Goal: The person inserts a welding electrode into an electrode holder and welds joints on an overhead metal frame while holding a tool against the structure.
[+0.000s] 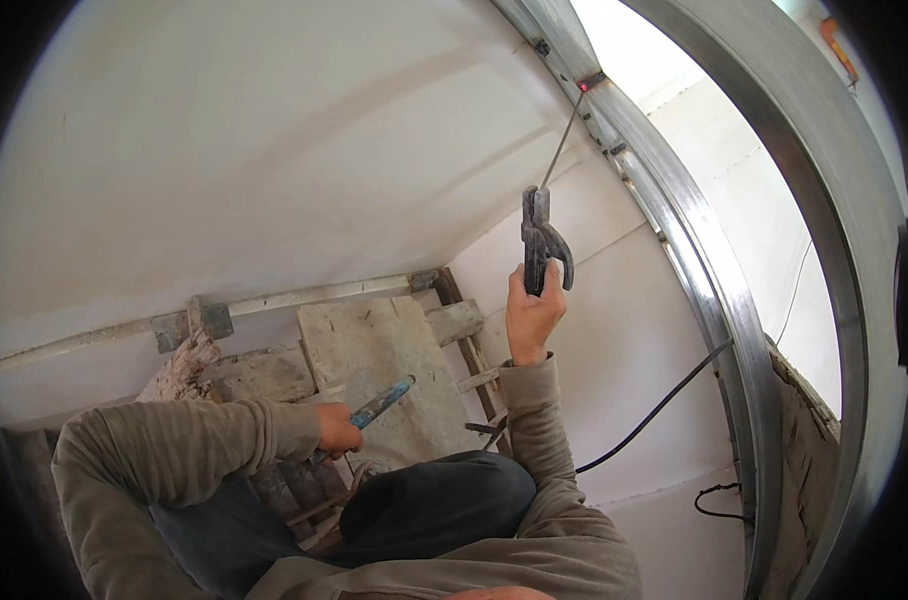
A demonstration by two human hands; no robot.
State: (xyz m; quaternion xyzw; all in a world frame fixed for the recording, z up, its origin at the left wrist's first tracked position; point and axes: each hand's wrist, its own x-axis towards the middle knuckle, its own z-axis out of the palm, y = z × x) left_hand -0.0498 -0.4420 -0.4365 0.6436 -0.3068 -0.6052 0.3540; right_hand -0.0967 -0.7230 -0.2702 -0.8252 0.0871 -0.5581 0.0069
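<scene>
Up at one o'clock, the right hand (530,312) is closed around an electrode holder (540,245), raised so its rod (563,140) meets the metal frame (674,215). Lower, at seven o'clock, the left hand (337,430) grips a blue-handled tool (381,404), parked away from the weld.

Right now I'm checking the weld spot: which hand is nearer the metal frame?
Right. The right hand holds the electrode holder up, its rod reaching the metal frame. The left hand is low, gripping a blue-handled tool.
</scene>
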